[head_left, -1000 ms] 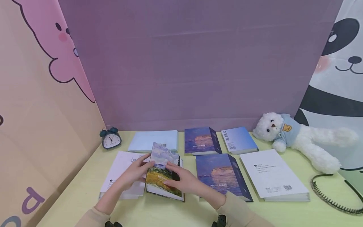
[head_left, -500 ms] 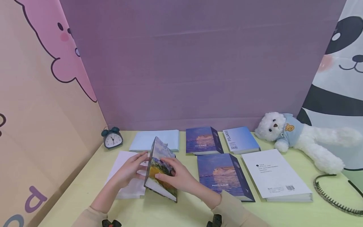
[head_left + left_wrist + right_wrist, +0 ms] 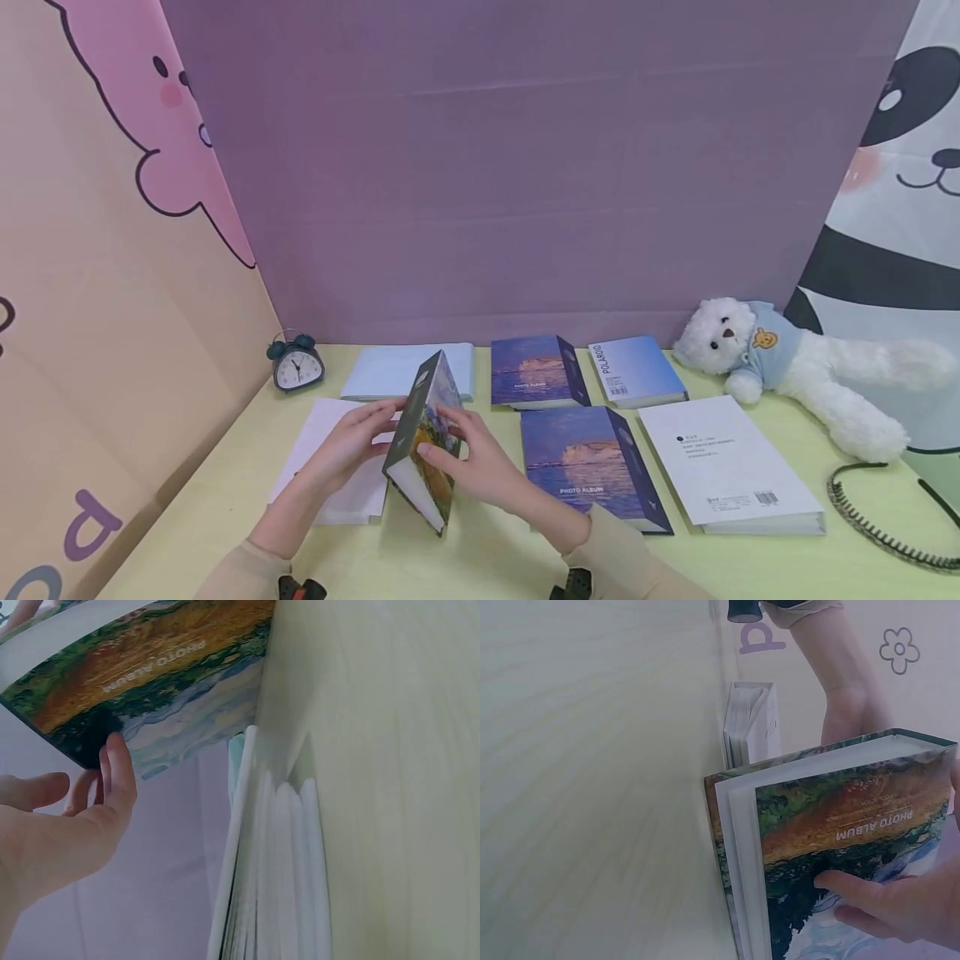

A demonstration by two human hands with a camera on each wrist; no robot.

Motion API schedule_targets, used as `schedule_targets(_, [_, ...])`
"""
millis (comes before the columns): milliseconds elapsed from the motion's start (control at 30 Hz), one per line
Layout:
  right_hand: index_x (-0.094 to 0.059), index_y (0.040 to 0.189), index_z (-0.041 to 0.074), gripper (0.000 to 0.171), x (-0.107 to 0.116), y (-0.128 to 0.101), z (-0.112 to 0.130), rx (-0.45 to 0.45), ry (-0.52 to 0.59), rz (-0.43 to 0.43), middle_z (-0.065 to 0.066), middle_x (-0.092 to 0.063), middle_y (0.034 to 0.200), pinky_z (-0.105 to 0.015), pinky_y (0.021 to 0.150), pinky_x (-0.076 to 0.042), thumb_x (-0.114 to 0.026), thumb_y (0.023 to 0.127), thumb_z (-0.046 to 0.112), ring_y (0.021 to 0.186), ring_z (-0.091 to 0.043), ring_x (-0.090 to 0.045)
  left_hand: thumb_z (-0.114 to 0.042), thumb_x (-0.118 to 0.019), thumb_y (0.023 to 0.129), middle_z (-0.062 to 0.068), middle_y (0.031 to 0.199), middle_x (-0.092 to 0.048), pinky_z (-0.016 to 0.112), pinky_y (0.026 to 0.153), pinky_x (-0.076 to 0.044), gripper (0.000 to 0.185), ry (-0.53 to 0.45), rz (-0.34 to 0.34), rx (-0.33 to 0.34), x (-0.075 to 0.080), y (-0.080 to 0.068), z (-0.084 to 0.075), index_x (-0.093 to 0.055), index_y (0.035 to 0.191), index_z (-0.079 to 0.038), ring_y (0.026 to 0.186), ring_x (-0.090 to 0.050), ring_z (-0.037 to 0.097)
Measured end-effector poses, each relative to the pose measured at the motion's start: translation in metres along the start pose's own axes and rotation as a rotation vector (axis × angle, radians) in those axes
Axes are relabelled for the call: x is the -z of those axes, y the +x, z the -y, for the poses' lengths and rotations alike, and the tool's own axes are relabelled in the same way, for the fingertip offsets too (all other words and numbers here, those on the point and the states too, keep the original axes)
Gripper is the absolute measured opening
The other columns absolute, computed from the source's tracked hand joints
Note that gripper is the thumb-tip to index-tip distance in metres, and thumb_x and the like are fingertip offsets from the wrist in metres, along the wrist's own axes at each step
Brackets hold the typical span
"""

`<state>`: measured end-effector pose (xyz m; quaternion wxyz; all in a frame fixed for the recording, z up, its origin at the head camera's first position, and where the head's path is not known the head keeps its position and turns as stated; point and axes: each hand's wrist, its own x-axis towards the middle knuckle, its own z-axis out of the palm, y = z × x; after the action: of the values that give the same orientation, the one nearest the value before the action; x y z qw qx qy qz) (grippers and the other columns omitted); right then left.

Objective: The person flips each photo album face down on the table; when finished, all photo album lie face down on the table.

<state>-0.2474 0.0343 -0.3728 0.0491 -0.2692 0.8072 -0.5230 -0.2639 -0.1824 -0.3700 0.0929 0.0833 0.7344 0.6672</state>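
A photo album (image 3: pixel 423 450) with a landscape-painting cover is tilted up on the table, its dark spine uppermost and its white page block facing me. My left hand (image 3: pixel 352 442) has its fingertips against the back cover near the spine; in the left wrist view, the thumb (image 3: pixel 45 789) shows apart from that cover. From the other side, my right hand (image 3: pixel 480 462) lays its thumb and fingers on the front cover. In the right wrist view, the fingers (image 3: pixel 870 900) stretch across that cover below the printed title. The album's lower side is partly hidden in the head view.
White albums lie at the left (image 3: pixel 341 492) and right (image 3: pixel 738 467). Seascape photo albums (image 3: pixel 592 454) and a blue Polaroid album (image 3: pixel 637 367) lie mid-table and behind. A pale blue album (image 3: pixel 375 375), alarm clock (image 3: pixel 298 367), plush bear (image 3: pixel 780 358) and headband (image 3: pixel 862 508) are also there.
The album has turned from its front cover facing up to a steep tilt with the spine uppermost. The right hand has moved with the front cover, and the left stays at the spine side.
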Motion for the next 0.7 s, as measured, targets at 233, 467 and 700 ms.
schedule_targets(233, [-0.023, 0.148, 0.006, 0.075, 0.001, -0.002, 0.001, -0.059, 0.080, -0.029, -0.021, -0.022, 0.149, -0.050, 0.098, -0.045, -0.054, 0.093, 0.046, 0.132, -0.043, -0.035, -0.028, -0.046, 0.100, 0.007, 0.130, -0.050, 0.037, 0.094, -0.047, 0.045, -0.020, 0.079, -0.030, -0.005, 0.004, 0.002, -0.042, 0.138, -0.004, 0.115, -0.053, 0.014])
schedule_targets(467, [-0.013, 0.151, 0.009, 0.081, 0.001, -0.007, 0.005, -0.057, 0.154, -0.062, -0.020, -0.015, 0.153, -0.050, 0.097, -0.046, -0.059, 0.092, 0.037, 0.135, -0.043, -0.029, -0.029, -0.047, 0.099, 0.002, 0.124, -0.053, 0.034, 0.093, -0.047, 0.044, -0.004, 0.172, -0.040, -0.007, 0.005, 0.009, -0.041, 0.133, -0.002, 0.111, -0.055, 0.011])
schedule_targets(700, [-0.011, 0.151, 0.011, 0.083, 0.006, -0.010, 0.004, -0.021, 0.190, -0.089, -0.018, -0.010, 0.155, -0.049, 0.097, -0.046, -0.064, 0.089, 0.026, 0.138, -0.046, -0.020, -0.033, -0.047, 0.099, 0.012, 0.137, -0.047, 0.038, 0.102, -0.042, 0.052, 0.000, 0.241, -0.029, -0.011, 0.008, 0.015, -0.036, 0.140, -0.003, 0.119, -0.052, 0.012])
